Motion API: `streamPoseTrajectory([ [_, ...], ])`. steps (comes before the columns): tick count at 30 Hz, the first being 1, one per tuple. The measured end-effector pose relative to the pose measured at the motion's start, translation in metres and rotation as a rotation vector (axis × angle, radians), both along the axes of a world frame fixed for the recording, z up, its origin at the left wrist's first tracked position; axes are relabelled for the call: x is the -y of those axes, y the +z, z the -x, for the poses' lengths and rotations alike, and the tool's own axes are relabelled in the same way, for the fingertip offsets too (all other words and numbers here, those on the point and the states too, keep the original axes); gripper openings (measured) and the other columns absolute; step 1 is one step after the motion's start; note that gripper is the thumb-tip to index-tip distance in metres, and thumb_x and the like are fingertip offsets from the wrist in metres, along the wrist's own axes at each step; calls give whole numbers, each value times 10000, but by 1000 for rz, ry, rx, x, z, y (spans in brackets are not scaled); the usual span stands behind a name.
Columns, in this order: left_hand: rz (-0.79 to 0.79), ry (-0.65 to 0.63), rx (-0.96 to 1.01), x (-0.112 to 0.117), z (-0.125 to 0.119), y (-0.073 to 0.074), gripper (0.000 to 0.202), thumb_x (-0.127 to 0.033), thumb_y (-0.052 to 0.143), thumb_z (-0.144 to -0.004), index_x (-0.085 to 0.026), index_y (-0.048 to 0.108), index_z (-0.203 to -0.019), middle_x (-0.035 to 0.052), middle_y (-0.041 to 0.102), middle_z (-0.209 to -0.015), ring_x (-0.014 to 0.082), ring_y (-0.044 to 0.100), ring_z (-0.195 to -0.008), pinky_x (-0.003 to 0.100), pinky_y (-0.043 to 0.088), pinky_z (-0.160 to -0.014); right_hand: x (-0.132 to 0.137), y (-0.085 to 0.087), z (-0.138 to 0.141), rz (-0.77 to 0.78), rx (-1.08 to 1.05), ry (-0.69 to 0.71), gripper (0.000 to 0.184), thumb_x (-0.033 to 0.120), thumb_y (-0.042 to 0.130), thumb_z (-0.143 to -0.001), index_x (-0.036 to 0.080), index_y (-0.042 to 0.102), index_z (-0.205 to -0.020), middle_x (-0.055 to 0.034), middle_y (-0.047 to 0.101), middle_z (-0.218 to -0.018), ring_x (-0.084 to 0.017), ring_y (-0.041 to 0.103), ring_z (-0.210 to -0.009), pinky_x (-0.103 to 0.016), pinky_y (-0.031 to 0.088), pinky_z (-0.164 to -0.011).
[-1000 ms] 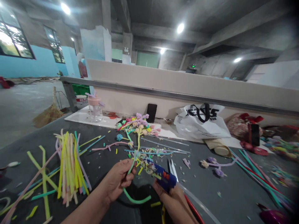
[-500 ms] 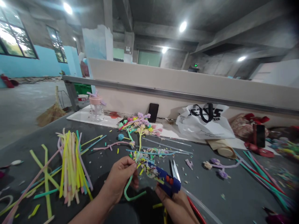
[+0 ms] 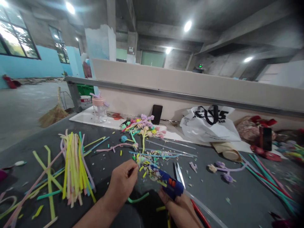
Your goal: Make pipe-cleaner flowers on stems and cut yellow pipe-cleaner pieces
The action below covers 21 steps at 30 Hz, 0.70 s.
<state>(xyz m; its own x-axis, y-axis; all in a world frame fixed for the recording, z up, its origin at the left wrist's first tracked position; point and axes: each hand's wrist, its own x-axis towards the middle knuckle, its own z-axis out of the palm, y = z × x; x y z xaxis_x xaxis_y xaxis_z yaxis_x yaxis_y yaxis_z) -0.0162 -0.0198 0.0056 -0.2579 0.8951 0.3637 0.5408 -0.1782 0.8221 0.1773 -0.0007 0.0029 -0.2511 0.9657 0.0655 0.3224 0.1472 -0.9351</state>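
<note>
My left hand (image 3: 123, 180) is closed with its fingers curled in. A green chenille stem (image 3: 140, 198) hangs bent below it, its upper part hidden behind the hand. My right hand (image 3: 179, 209) is wrapped round a blue hot glue gun (image 3: 173, 187) with an orange part, its front covered in colourful scraps and pointing toward the left hand. From the gun's rear a clear glue stick (image 3: 204, 209) reaches to the lower right. Scissors (image 3: 180, 176) with red handles lie right beside the gun, partly hidden. Past both hands sits a pile of finished chenille flowers (image 3: 142, 126).
A bundle of yellow and pink chenille stems (image 3: 74, 171) lies at left. Purple flowers on a stem (image 3: 228, 169) and more coloured stems (image 3: 268, 177) are at right. Along the back stand a pink-lidded cup (image 3: 99, 109), a phone (image 3: 157, 114) and a white bag (image 3: 209, 125).
My left hand has turned over, so its back now covers more of the green stem, whose bend shows less. The right hand and glue gun have hardly moved.
</note>
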Motion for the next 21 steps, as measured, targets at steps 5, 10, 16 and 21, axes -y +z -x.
streamPoseTrajectory([
  [5,-102,36,-272,3,1,2,244,-177,402,-820,-174,498,-595,-21,473,-568,102,462,-556,202,353,-557,0,6,2,-40,121,84,260,290,542,-724,156,699,-881,-59,688,-824,-250,617,-788,-317,483,-717],
  [10,-108,14,-329,2,2,-2,237,-167,386,-827,-182,514,-628,-8,497,-598,118,468,-589,213,358,-584,1,8,4,-4,161,56,300,282,539,-711,163,677,-949,-64,686,-835,-258,607,-813,-353,480,-736],
  [16,-108,5,-152,1,4,-2,214,-186,432,-802,-192,542,-618,-6,508,-598,121,463,-585,212,341,-580,1,9,2,-27,137,63,280,293,556,-711,161,688,-920,-65,692,-834,-263,615,-812,-349,483,-747],
  [21,9,4,89,-1,2,5,225,-213,469,-772,-191,515,-553,-34,470,-502,101,469,-479,189,342,-501,1,11,3,-35,101,-3,231,318,574,-699,166,704,-816,-64,692,-795,-270,621,-784,-350,487,-731],
])
